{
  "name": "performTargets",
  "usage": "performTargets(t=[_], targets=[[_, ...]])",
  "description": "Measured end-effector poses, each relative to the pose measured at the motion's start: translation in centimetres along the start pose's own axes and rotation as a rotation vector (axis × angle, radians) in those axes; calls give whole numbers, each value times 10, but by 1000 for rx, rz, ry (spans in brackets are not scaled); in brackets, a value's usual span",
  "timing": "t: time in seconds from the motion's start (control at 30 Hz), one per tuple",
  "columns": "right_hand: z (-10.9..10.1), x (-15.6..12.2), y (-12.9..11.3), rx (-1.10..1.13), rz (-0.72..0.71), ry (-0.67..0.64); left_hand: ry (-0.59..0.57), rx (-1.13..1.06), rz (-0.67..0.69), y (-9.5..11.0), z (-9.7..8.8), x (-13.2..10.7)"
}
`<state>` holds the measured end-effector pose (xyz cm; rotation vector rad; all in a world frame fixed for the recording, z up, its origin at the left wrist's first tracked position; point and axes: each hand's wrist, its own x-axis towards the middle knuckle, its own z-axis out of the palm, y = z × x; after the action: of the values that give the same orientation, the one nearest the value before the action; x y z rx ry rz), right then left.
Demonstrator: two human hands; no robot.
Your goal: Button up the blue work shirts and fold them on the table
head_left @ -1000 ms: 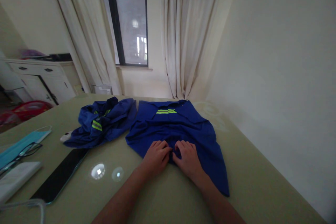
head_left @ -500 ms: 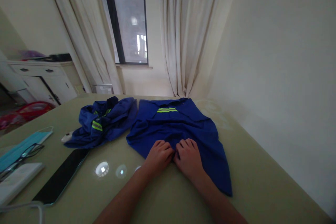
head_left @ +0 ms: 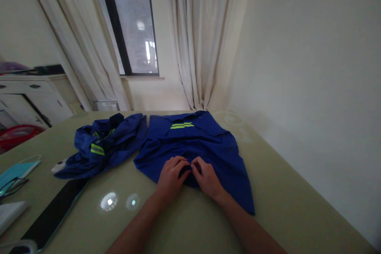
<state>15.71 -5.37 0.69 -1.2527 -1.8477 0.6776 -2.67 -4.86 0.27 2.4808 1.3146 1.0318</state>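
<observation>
A blue work jacket [head_left: 190,139] with yellow-green reflective strips across its upper part lies spread on the table, creased in the middle. My left hand [head_left: 173,175] is at its near edge, thumb and fingertips closed on the cloth. Close beside it, my right hand [head_left: 206,175] pinches the same edge between thumb and fingers. Both sets of fingertips nearly meet, and a dark fold of fabric shows between them. To the left, a second blue garment [head_left: 116,149] with similar strips lies crumpled in a heap.
A black phone-like slab [head_left: 56,212] lies at the left, partly under the heap's near side. Beyond it are a blue face mask [head_left: 20,172], glasses [head_left: 14,185] and a white box-like object [head_left: 12,212]. A wall [head_left: 312,87] borders the table's right side.
The view has swung slightly right, so everything sits further left. My fingers have shifted from curled over the jacket's edge to a pinch, with both thumbs now showing.
</observation>
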Motion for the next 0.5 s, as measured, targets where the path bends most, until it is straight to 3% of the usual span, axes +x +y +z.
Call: performTargets(t=[0.2,0.5], targets=[[1,1,-4,103,26,-6,-1,50,49,3,-4,1],[-14,7,5,350,63,-109,106,90,306,-1,-7,2]])
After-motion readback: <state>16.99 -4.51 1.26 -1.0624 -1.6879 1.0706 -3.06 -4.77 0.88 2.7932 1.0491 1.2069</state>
